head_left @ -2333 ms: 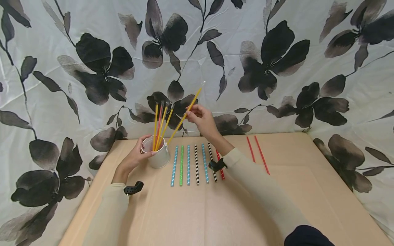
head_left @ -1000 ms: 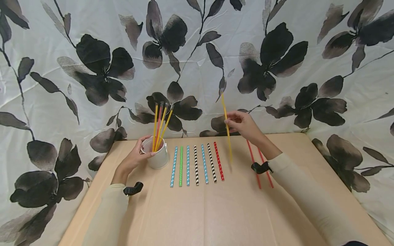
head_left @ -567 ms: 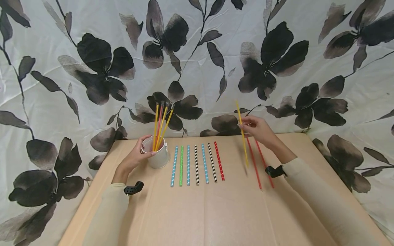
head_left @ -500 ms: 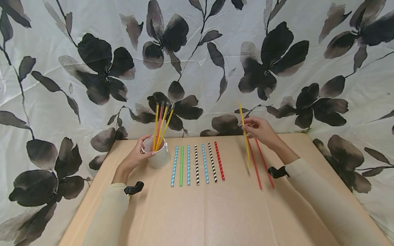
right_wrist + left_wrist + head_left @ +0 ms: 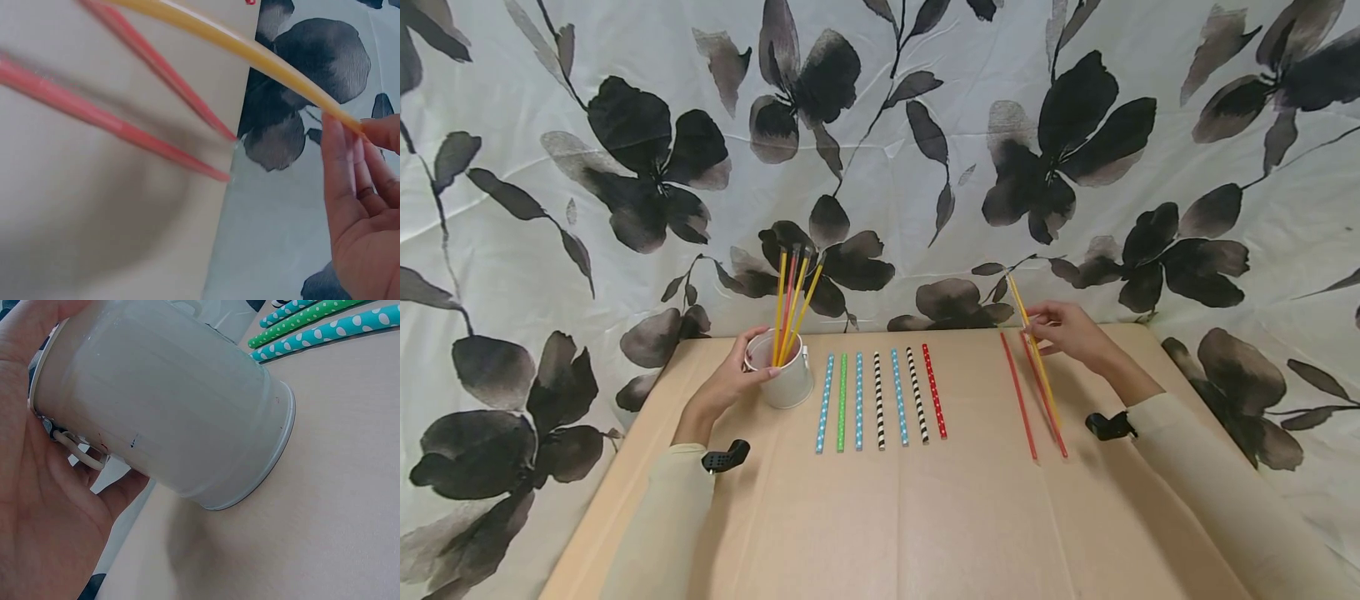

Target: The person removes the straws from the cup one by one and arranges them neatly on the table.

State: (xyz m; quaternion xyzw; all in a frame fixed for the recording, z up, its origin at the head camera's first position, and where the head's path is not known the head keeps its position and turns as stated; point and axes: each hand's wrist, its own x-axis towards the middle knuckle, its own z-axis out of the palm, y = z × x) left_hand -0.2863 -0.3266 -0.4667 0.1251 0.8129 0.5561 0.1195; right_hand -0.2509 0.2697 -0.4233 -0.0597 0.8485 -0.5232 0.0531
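Observation:
My left hand (image 5: pixel 726 385) grips a whitish pail (image 5: pixel 790 390) by its rim at the left of the table. Several yellow straws (image 5: pixel 809 295) and a red one stand in it, leaning. In the left wrist view the pail (image 5: pixel 162 394) fills the middle, its wire handle beside my palm. My right hand (image 5: pixel 1071 335) pinches a yellow straw (image 5: pixel 1019 300) between thumb and fingers at the right. In the right wrist view that straw (image 5: pixel 237 44) is held above the table. Two red straws (image 5: pixel 1018 396) lie below it; in the head view it crosses the right-hand one.
A row of patterned paper straws lies mid-table: blue dotted (image 5: pixel 824 408), green dotted (image 5: pixel 842 408), black-striped (image 5: pixel 879 408) and red dotted (image 5: pixel 935 392) ones. A floral cloth (image 5: pixel 880 167) hangs behind the table (image 5: pixel 865 517) and at its sides.
My right hand has carried the yellow straw from beside the pail rightward, past the paper straws, to over the red straws. My left hand stays on the pail.

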